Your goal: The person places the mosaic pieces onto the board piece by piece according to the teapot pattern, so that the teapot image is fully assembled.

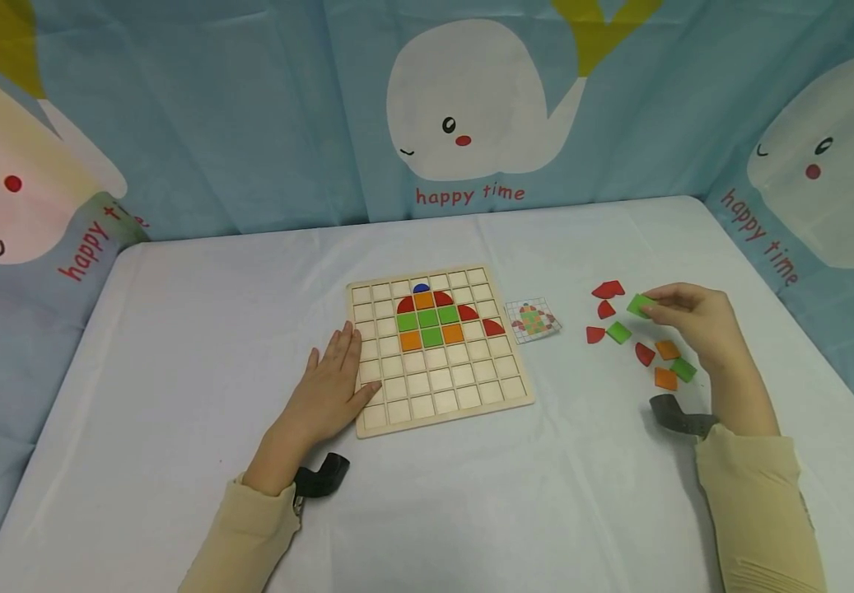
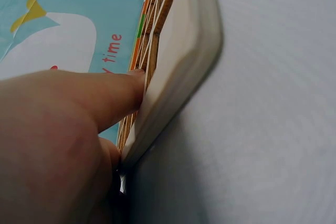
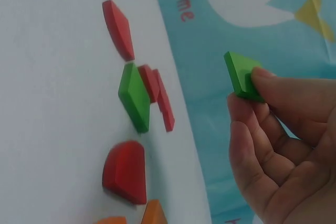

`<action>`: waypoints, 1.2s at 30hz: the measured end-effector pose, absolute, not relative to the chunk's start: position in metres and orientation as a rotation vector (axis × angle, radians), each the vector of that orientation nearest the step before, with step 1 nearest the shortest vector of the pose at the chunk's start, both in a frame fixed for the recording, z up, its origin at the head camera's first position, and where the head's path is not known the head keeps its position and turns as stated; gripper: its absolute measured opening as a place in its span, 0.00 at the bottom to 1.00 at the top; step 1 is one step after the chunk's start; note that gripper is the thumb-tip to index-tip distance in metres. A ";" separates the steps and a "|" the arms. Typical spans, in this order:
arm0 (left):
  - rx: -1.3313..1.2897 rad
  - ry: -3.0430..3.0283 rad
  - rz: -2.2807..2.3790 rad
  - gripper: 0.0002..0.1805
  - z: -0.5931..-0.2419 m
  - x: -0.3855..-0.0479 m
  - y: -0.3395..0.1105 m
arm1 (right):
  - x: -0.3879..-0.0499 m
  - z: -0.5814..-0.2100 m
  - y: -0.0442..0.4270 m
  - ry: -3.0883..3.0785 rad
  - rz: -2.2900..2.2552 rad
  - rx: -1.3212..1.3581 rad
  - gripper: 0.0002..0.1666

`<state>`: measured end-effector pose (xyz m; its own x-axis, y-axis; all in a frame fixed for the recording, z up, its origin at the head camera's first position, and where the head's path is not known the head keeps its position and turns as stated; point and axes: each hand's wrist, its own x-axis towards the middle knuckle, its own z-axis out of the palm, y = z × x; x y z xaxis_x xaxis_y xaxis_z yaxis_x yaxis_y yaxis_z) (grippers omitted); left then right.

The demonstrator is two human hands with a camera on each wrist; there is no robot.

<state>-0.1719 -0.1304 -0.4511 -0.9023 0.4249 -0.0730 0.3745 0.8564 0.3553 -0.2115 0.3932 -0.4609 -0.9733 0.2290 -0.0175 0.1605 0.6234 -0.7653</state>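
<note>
A wooden grid board (image 1: 471, 375) lies on the white table, with green and orange squares, red quarter-round tiles and a blue piece set in its upper cells. My left hand (image 1: 326, 387) rests along its left edge, the thumb (image 2: 118, 95) laid over the rim and the fingers straight. Off to the right, my right hand (image 1: 693, 317) pinches a green square tile (image 3: 244, 74) between thumb and fingertips, raised above the table. Beneath and around that hand lie loose tiles: a green square (image 3: 135, 98), a red quarter-round tile (image 3: 126, 171) and several more.
Between board and loose tiles lies a small pattern card (image 1: 534, 321) with a coloured grid picture. Loose orange squares (image 1: 666, 379) sit nearest the right wrist. Each wrist wears a black camera mount (image 1: 323, 476). A blue whale-print curtain (image 1: 249, 123) hangs behind the table.
</note>
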 end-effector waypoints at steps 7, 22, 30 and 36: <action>0.622 2.881 0.509 0.43 -0.452 -0.172 -0.130 | -0.189 -0.402 0.336 -2.725 1.456 -0.265 0.22; 0.618 2.877 0.493 0.43 -0.451 -0.172 -0.130 | -0.188 -0.385 0.273 -2.774 1.550 0.006 0.17; 0.610 2.866 0.499 0.43 -0.452 -0.172 -0.129 | -0.194 -0.382 0.245 -2.829 1.463 0.174 0.13; 0.603 2.874 0.492 0.43 -0.451 -0.172 -0.130 | -0.198 -0.383 0.232 -2.799 1.512 0.236 0.12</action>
